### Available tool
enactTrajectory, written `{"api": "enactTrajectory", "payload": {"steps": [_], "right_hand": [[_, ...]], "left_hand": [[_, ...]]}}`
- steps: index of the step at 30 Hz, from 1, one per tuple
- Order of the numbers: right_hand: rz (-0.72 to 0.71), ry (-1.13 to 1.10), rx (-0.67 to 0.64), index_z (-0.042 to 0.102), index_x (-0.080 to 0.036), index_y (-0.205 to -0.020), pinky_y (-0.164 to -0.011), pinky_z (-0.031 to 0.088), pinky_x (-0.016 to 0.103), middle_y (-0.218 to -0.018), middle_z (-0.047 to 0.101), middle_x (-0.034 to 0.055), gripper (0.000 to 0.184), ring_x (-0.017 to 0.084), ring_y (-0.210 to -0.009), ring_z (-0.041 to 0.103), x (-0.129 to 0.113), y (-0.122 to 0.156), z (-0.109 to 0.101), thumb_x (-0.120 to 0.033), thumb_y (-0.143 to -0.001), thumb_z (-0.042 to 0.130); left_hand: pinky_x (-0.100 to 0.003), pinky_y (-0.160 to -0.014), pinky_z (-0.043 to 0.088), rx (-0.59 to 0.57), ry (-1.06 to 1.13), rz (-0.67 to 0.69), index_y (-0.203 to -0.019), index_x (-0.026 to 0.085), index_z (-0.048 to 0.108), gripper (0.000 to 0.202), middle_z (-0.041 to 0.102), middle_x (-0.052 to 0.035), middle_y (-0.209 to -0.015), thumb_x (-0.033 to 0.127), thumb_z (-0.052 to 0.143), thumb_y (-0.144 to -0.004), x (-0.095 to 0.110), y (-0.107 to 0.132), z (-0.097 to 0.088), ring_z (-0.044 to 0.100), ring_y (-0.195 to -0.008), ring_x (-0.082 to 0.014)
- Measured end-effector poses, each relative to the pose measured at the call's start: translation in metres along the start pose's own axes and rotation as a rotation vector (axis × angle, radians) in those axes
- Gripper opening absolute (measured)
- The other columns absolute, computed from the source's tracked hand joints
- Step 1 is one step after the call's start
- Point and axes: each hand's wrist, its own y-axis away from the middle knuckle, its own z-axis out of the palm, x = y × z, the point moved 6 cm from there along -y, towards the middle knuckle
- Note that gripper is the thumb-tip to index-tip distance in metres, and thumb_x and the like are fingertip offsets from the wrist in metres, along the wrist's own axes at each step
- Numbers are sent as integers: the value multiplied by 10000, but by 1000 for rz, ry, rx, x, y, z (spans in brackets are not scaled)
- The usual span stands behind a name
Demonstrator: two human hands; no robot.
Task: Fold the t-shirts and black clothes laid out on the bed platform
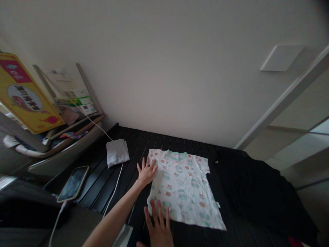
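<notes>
A small white T-shirt (186, 192) with a green collar and green and orange prints lies spread flat on a black slatted table (144, 140), its collar towards the wall. My left hand (147, 173) rests with spread fingers at the shirt's left sleeve and side edge. Lower down, my right hand (159, 224) has its fingers apart, with the fingertips over the shirt's bottom left corner. Neither hand grips the fabric.
Left of the shirt sit a folded grey cloth (117, 152) and a phone (73, 184) with a white cable (113, 192). Black fabric (262, 195) covers the right side. A yellow package (28, 92) stands at far left. Behind rises a white wall (180, 68).
</notes>
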Motion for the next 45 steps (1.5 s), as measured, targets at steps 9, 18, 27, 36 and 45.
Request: {"api": "enactTrajectory", "payload": {"steps": [9,18,27,36,45], "right_hand": [[179,88,205,-119,-204,-1489,-1072,226,654,-1553,170,92,925,372,-1418,155,12,10,-29,-646,-844,376],[500,128,199,85,-259,-1500,-1036,218,720,-1468,402,117,837,451,-1358,279,48,53,-23,-661,-838,404],[484,134,207,370,-334,-1427,-1035,151,751,-1480,382,69,715,448,-1363,270,61,67,-18,-678,-804,445],[544,160,266,386,-313,-1430,-1064,210,652,-1547,268,78,650,381,-1423,145,105,49,-61,-654,-884,300],[802,74,116,160,-356,-1491,-1054,200,636,-1557,232,127,691,364,-1435,84,229,9,-84,-671,-885,263]], "left_hand": [[-716,-1051,139,76,61,65,-1496,258,223,571,205,-35,-1568,473,128,-975,49,-10,-20,27,-1448,-337],[-622,-1092,207,-9,121,440,-1501,350,107,597,103,5,-1593,579,172,-953,175,-8,-11,69,-1446,-341],[-556,-1143,95,122,16,404,-1496,284,223,628,213,-74,-1571,581,213,-943,171,13,47,130,-1443,-314],[-539,-1147,100,148,-44,416,-1489,348,205,609,205,-28,-1574,600,263,-937,131,21,34,167,-1436,-304],[-610,-1127,93,116,-79,489,-1483,380,159,583,197,-25,-1575,565,302,-949,101,49,-8,120,-1443,-318]]}}
